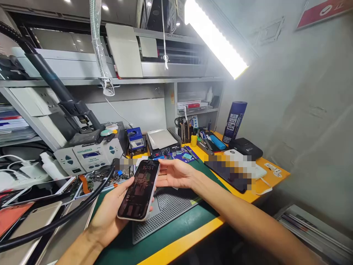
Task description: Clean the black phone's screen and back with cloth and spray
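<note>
A smartphone (139, 191) with a lit lock screen reading 10:51 is held tilted above the workbench. My left hand (110, 209) wraps round its lower left side, thumb along the edge and fingertips showing at the right edge. At the phone's upper right side, my right hand (176, 173) has its thumb on the top corner and its fingers at the edge and behind, partly hidden. Beneath the phone lies a grey perforated mat (171, 206) on a green work mat (190, 224).
A grey soldering station (91, 156) and a tray of small parts (96, 182) stand left, with a black hose (79, 209) crossing in front. A dark phone (223, 175), a black case (245, 147) and a blue can (234, 121) are on the right. A lamp (215, 36) hangs above.
</note>
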Tool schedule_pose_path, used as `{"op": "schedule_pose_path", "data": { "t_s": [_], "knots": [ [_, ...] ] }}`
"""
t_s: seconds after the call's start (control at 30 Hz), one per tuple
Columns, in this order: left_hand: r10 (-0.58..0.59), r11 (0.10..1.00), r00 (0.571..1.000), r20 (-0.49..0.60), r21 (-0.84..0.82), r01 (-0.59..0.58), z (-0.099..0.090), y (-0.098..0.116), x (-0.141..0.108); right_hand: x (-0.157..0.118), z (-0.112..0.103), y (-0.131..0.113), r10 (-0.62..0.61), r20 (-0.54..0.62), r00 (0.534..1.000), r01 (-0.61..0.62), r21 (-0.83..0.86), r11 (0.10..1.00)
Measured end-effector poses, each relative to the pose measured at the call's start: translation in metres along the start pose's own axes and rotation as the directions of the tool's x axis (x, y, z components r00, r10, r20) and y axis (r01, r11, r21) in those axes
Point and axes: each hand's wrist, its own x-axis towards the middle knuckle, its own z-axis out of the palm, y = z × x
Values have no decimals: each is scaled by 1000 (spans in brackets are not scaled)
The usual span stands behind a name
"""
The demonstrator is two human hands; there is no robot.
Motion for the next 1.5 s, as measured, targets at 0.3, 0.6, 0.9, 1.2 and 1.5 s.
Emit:
{"op": "schedule_pose_path", "data": {
  "t_s": [0.3,0.6,0.9,1.2,1.5],
  "knots": [
    [-88,986,981,171,-128,111,-10,-2,7,-4,0,-1,10,64,998,-9,-15,1000],
    [-109,978,963,247,-149,149,-9,2,3,-5,-4,-1,67,72,995,-63,-61,996],
    [-236,959,903,360,-63,276,-22,4,1,-17,12,-3,15,-34,999,-27,-388,921],
    [-370,927,813,450,121,355,-17,8,-13,-26,21,2,-51,-5,999,40,-559,828],
    [-362,931,853,376,193,311,-15,9,-17,-26,26,6,-145,-60,988,75,-626,776]
  ]
}}
